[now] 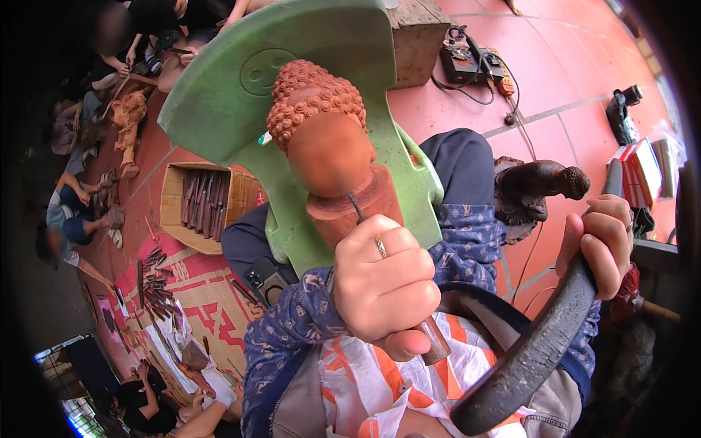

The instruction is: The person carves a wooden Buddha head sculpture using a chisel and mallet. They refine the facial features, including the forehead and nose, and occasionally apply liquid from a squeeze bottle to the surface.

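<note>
A reddish-brown carved wooden head (321,102) with rows of round curls leans on a green plastic chair (212,95) in front of me. Its cylindrical wooden base (369,197) points toward my lap. My left hand (387,281), with a ring on one finger, is closed around a chisel (436,347); the thin blade slants up to the head's lower edge, though contact there is unclear. Off to the right, my right hand (599,244) grips a dark, curved wooden mallet (540,350), whose thick end hangs over my lap.
A cardboard box (171,201) full of chisels stands left, with more chisels (153,281) on a patterned mat. A dark carved figure (540,182) lies right of my knee. Beyond are a power unit (467,69) with cables and a wooden block (418,44). Several people sit at left.
</note>
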Motion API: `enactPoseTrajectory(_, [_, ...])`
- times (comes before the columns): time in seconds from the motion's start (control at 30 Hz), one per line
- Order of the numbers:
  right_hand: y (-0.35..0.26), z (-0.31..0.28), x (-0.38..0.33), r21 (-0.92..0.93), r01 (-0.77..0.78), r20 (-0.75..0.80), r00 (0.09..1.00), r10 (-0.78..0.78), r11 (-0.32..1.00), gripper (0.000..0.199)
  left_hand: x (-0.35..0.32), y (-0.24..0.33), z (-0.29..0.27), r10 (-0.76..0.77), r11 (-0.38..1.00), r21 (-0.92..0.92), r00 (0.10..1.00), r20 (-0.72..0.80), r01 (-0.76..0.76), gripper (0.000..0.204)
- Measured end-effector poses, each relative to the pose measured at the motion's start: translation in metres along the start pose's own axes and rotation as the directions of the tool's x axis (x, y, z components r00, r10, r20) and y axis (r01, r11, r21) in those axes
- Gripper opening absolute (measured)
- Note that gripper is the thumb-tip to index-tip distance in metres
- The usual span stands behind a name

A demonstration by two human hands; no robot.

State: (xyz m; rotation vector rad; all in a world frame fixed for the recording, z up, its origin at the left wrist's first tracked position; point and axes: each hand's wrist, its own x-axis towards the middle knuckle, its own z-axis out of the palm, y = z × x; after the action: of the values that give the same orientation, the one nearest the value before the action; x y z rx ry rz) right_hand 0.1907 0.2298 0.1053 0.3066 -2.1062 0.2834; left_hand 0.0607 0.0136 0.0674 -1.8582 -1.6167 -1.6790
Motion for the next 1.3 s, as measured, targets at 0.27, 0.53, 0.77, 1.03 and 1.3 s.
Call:
enactPoseTrajectory(0.27, [0.002,0.0,0.005,-0.049,0.018,0.107,0.994,-0.013,0.999,0.031,0.001,0.001,0.002,-0.023,1.0,0.007,0.999,-0.043,0.023,0.05])
enactPoseTrajectory(0.53, [0.0,-0.002,0.004,-0.242,0.046,0.181,0.983,-0.002,0.969,0.033,-0.003,-0.005,0.006,0.009,0.999,0.048,1.0,-0.018,-0.008,0.049])
enactPoseTrajectory(0.77, [0.008,0.0,-0.006,-0.029,0.028,0.05,0.998,-0.026,0.999,0.032,-0.006,-0.002,0.015,0.033,0.993,0.109,0.999,0.017,-0.035,0.049])
enactPoseTrajectory(1.03, [0.009,0.001,-0.007,0.001,0.009,0.072,0.997,-0.009,1.0,0.031,-0.005,-0.002,0.016,0.029,0.992,0.12,0.999,-0.014,-0.027,0.049])
enactPoseTrajectory(1.3, [0.006,0.001,-0.005,0.026,0.014,0.059,0.998,-0.016,1.0,0.031,-0.005,-0.002,0.016,0.048,0.989,0.139,0.999,0.006,-0.048,0.049])
